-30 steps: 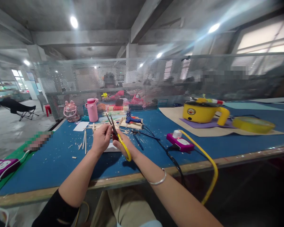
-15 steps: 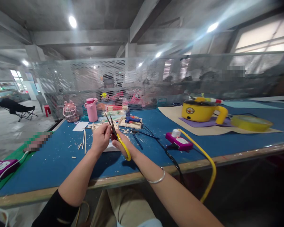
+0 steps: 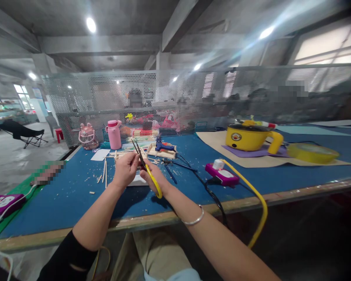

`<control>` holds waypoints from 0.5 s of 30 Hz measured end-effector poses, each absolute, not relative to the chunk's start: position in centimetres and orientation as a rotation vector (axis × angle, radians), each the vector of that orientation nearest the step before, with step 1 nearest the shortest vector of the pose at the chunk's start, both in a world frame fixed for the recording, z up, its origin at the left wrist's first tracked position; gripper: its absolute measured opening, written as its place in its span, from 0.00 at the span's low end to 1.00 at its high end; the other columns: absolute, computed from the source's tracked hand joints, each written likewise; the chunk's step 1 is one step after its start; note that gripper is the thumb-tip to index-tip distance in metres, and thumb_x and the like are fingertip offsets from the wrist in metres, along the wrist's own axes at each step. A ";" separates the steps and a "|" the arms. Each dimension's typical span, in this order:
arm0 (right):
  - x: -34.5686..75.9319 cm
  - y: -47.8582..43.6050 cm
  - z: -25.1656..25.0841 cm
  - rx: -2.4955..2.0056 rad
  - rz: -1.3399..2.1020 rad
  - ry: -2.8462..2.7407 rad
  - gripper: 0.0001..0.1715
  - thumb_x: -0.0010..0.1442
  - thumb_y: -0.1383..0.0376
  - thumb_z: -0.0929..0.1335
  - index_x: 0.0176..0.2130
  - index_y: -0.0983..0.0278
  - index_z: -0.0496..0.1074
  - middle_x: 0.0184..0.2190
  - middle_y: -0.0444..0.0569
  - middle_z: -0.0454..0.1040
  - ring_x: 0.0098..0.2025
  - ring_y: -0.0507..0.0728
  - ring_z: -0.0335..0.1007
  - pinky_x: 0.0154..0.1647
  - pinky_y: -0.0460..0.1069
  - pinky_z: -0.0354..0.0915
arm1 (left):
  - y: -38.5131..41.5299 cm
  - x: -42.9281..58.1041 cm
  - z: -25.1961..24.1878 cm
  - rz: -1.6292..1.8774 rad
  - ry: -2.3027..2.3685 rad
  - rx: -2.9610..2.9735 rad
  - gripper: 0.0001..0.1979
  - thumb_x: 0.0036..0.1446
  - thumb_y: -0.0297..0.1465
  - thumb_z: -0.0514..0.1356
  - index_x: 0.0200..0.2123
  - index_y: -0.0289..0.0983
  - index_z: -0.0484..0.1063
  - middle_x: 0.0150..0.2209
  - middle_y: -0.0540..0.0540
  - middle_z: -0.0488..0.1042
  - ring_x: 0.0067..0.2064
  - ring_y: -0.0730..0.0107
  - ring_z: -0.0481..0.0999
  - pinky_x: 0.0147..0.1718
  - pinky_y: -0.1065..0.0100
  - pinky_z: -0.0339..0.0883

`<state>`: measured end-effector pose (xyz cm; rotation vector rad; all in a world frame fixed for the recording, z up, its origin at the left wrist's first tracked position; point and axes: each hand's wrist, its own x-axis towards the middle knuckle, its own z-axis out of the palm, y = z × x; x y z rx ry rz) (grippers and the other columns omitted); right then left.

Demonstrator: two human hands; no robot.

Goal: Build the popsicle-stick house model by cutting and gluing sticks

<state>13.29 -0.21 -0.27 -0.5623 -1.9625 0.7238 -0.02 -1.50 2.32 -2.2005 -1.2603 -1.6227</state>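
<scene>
My right hand (image 3: 156, 173) grips a pair of scissors with yellow handles (image 3: 153, 182); their dark blades point up and away, the tips slightly apart. Close beside the blades, my left hand (image 3: 125, 168) is closed with thumb and fingers pinched together. What it holds is hidden behind the fingers. Both hands are over a white object (image 3: 139, 180) on the blue tabletop. Just beyond them are thin wooden sticks (image 3: 105, 171) and a small wooden frame (image 3: 169, 153) with a blue glue gun (image 3: 163, 145) resting on it. Pliers (image 3: 171, 171) lie to the right of my right hand.
A pink bottle (image 3: 114, 136) and a clear pink jug (image 3: 87, 137) stand at the back left. On the right are a purple power strip (image 3: 222, 174) with a yellow cord, a yellow pot (image 3: 245, 138) and a roll of yellow tape (image 3: 312, 152). A perforated screen (image 3: 105, 93) runs behind.
The scissors' tips have come slightly closer together. Both hands stay in nearly the same place, and the whole view has shifted a little.
</scene>
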 end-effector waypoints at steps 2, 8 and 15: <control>13.2 -0.2 -0.3 -0.567 0.681 -1.941 0.32 0.50 0.42 0.60 0.39 0.67 0.64 0.26 0.44 0.62 0.29 0.51 0.56 0.31 0.45 0.57 | -1.5 0.0 2.3 -1.631 -1.244 -2.188 0.13 0.57 0.32 0.48 0.22 0.35 0.63 0.19 0.53 0.62 0.22 0.79 0.60 0.23 0.76 0.53; 13.0 -0.3 -0.4 -0.652 0.631 -1.886 0.29 0.53 0.44 0.58 0.32 0.67 0.66 0.23 0.43 0.61 0.26 0.50 0.54 0.27 0.45 0.54 | -1.5 0.1 2.2 -1.653 -1.242 -2.157 0.13 0.56 0.33 0.49 0.22 0.35 0.64 0.19 0.52 0.62 0.23 0.78 0.61 0.24 0.75 0.54; 12.6 -0.1 -0.2 -0.631 0.870 -1.613 0.21 0.52 0.48 0.62 0.36 0.63 0.61 0.18 0.38 0.56 0.18 0.48 0.51 0.19 0.44 0.52 | -1.0 0.7 1.5 -1.793 -1.272 -2.272 0.12 0.56 0.34 0.50 0.28 0.35 0.68 0.24 0.49 0.70 0.25 0.76 0.66 0.26 0.75 0.58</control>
